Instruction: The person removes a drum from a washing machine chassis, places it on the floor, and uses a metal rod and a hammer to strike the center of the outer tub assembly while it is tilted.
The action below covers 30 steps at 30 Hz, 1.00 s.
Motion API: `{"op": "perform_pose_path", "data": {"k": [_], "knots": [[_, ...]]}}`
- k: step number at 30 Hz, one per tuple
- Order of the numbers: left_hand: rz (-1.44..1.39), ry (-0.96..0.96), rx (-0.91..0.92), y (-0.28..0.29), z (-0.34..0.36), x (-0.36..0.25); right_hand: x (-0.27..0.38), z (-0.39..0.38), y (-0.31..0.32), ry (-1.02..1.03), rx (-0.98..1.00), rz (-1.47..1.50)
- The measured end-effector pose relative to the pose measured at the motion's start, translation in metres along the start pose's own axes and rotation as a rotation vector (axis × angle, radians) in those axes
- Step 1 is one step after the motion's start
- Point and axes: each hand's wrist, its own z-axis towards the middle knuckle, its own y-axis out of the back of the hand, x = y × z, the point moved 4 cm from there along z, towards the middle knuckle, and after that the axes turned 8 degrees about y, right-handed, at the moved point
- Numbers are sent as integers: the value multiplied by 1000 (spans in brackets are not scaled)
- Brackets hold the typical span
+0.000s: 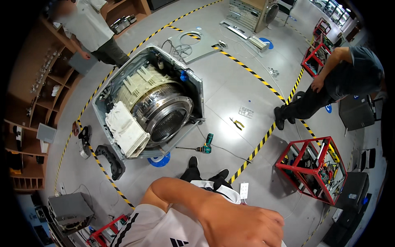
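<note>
My left arm reaches across my body, and my left hand (251, 226) is in front of me at the bottom, its fingers curled in. What lies under the fingers, if anything, is hidden. My right hand does not show. Beyond my feet lies an opened washing machine (200, 94) without its front panel, its metal drum (168, 123) and pale plastic tub (142, 84) exposed. A white plastic-like block (123, 129) sits at its near left corner. On the floor before it are a green-black cordless drill (207, 145) with a long bit and yellow-handled pliers (236, 123).
A red-framed tool cart (312, 164) stands at right. One person (341, 78) stands at right, another (88, 29) at far left by wooden shelves (49, 94). A removed panel (195, 45), a black curved part (109, 160) and a white power strip (244, 190) lie on the floor.
</note>
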Motion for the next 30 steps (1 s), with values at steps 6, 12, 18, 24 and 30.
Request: {"op": "perform_pose_path", "data": {"k": [6, 12, 18, 24, 30], "knots": [[-26, 18, -35, 6, -12, 5, 40, -3, -7, 48, -83, -77], [165, 6, -100, 0, -16, 7, 139, -6, -21, 252, 78, -28], [79, -5, -48, 17, -25, -14, 148, -11, -4, 242, -24, -49], [150, 427, -210, 36, -108, 11, 129, -7, 0, 180, 20, -103], [1163, 1118, -273, 26, -209, 65, 166, -45, 0, 237, 34, -198]]}}
